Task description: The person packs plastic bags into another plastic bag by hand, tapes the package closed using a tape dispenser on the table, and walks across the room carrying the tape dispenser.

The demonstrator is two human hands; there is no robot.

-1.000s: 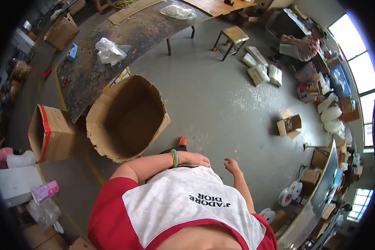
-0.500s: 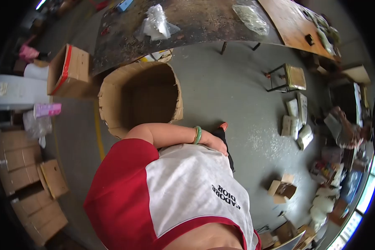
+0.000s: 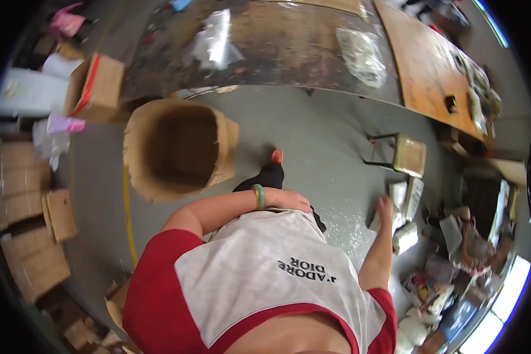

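Note:
My left hand (image 3: 287, 199), with a green bangle (image 3: 259, 197) on the wrist, lies across my waist at the lower edge of my white and red shirt (image 3: 248, 259). Its fingers rest flat on the cloth, and no object shows in it. My right hand (image 3: 385, 207) is held out on the right side, above the floor and in front of the wrapped white packs (image 3: 406, 236) in the view. Motion blur hides its finger shape. A large open cardboard box (image 3: 230, 144) stands on the floor ahead, to the left of my foot.
Ahead runs a dark worktable (image 3: 289, 53) bearing clear plastic bags (image 3: 363, 59), beside a wooden table (image 3: 419, 65). A stool (image 3: 410, 154) stands at right. Stacked cartons (image 3: 26, 200) line the left. One person (image 3: 475, 245) is at far right, another in pink (image 3: 68, 23) at far left.
My view has turned and shifted; the large box now appears further left. My right arm has come into view on the right. My left hand stays at my waist, and my foot shows further forward.

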